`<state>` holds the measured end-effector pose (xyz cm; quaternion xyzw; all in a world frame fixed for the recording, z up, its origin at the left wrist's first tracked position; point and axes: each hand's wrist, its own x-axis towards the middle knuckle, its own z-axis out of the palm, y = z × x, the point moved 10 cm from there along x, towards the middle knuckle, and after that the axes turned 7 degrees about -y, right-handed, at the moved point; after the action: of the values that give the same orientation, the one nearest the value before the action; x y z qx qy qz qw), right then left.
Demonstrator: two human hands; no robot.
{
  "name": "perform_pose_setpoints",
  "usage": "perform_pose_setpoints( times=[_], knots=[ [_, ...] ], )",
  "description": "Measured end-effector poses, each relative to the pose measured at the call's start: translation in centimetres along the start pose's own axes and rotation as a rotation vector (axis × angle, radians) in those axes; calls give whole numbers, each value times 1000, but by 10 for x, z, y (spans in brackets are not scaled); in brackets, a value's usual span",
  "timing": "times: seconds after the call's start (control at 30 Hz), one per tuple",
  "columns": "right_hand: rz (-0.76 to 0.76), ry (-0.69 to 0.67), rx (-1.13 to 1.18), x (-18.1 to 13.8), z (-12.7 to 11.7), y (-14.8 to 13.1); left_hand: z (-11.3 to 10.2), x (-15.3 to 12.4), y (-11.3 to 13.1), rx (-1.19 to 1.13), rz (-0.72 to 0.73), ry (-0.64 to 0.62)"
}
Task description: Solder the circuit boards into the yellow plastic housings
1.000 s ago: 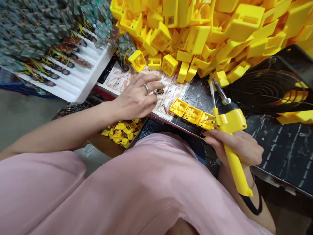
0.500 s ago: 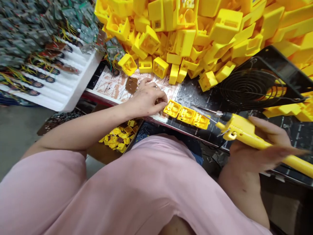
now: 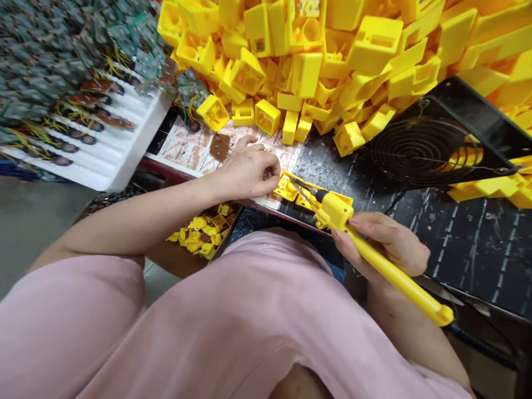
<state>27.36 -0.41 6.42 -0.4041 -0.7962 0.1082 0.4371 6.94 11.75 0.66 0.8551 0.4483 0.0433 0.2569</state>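
Note:
Three small open yellow plastic housings [image 3: 286,187] sit in a row near the bench's front edge, their insides facing up. My left hand [image 3: 249,169] rests at the row's left end, thumb and forefinger pinched together against the first housing. What lies between those fingertips is hidden. My right hand [image 3: 384,244] is closed around a yellow soldering gun [image 3: 374,257] with a metal tip and a thin feed tube. Its tip reaches down over the first and middle housings, and its body covers part of the row. Contact between tip and housing cannot be made out.
Behind the row rises a big heap of yellow housings [image 3: 307,75]. A black fan [image 3: 419,138] with a wire guard stands right. On the left, a white foam tray [image 3: 120,155] carries wired parts. A brown circuit board [image 3: 220,147] lies by my left hand; a box of small yellow pieces [image 3: 199,235] is below.
My right hand has brought the soldering gun left, from beyond the row's right end to over the first two housings. My left hand keeps its place at the row.

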Motion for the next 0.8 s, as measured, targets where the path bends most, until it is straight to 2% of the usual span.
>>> perform_pose_setpoints(
  times=[0.13,0.3,0.4,0.57,0.67,0.8],
  knots=[
    [-67,-69,-117,10,6,-13,1,1,-1,3,-2,10],
    [-142,-147,-146,17,11,-22,2,2,-1,3,27,39],
    [-114,-166,-152,16,7,-19,1,3,0,12,44,42],
    [39,-49,-157,6,-15,-4,1,2,0,18,49,26],
    [60,-48,-85,2,-11,-1,3,4,0,24,47,20],
    [38,71,-30,-6,-16,4,3,2,0,74,46,17]
  ],
)
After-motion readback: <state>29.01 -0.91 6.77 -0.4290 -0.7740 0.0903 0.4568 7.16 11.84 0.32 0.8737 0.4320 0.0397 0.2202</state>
